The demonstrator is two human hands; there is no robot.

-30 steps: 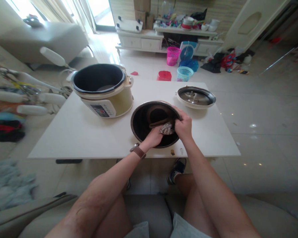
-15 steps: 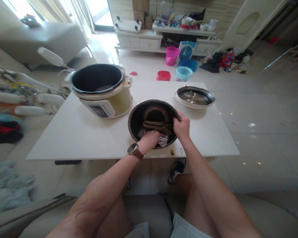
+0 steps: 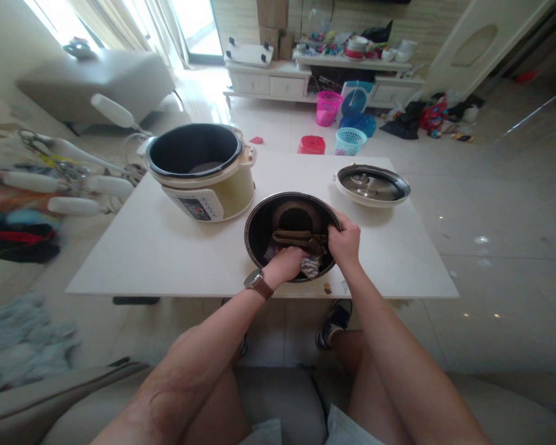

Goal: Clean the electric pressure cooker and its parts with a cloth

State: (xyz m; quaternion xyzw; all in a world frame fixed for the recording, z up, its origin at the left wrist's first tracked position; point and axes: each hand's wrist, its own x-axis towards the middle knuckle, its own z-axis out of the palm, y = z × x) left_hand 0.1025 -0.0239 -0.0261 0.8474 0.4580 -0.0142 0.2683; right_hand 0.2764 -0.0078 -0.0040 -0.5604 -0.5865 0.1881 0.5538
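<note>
A dark inner pot (image 3: 259, 232) rests on the white table near its front edge, tilted with its mouth toward me. My right hand (image 3: 345, 242) grips the pot's right rim, thumb inside. My left hand (image 3: 285, 264), with a watch at the wrist, reaches into the pot, its fingers closed on a patterned cloth (image 3: 310, 266) against the lower inner wall. A brownish folded shape, perhaps more cloth or its reflection, shows above the fingers. Left of the pot stands the electric pressure cooker (image 3: 231, 194) with its top open. The cooker's lid (image 3: 375, 201) lies upside down at the right.
The white table (image 3: 162, 266) carries small stickers by its front edge. Beyond it on the floor are a red stool (image 3: 311, 145), a light blue basket (image 3: 349, 142) and a pink basket (image 3: 328, 110). A white multi-armed lamp (image 3: 113, 111) stands at the left.
The whole view has shifted slightly, so everything appears farther right. My left hand still holds the cloth inside the pot, and my right hand keeps its grip on the rim.
</note>
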